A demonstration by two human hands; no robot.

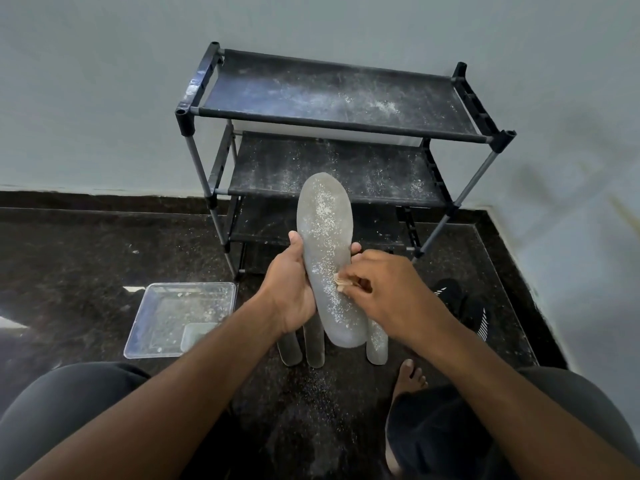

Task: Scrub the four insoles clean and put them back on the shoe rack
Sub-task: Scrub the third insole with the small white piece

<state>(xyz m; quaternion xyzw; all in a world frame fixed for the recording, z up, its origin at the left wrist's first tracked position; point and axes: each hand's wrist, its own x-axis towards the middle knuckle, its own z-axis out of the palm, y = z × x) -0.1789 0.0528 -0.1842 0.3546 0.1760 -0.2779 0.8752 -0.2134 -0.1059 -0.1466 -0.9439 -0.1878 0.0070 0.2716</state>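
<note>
My left hand [292, 287] grips a grey insole [325, 237] from behind, thumb on its left edge, holding it up with the toe end pointing away. White powder speckles its face. My right hand [388, 289] pinches a small tan scrubbing piece [341, 284] against the insole's right edge near the middle. Three more grey insoles lie on the dark floor below, partly hidden by the raised one: two on the left [290, 349] [314, 348] and one on the right [377, 342]. The black shoe rack [339, 124] stands ahead against the wall, its shelves dusted with white powder.
A clear plastic tray [180, 318] with powder residue sits on the floor at the left. Black shoes [474, 310] lie on the right beside the rack. My bare foot [410, 375] and knees frame the lower view. White powder is scattered over the dark stone floor.
</note>
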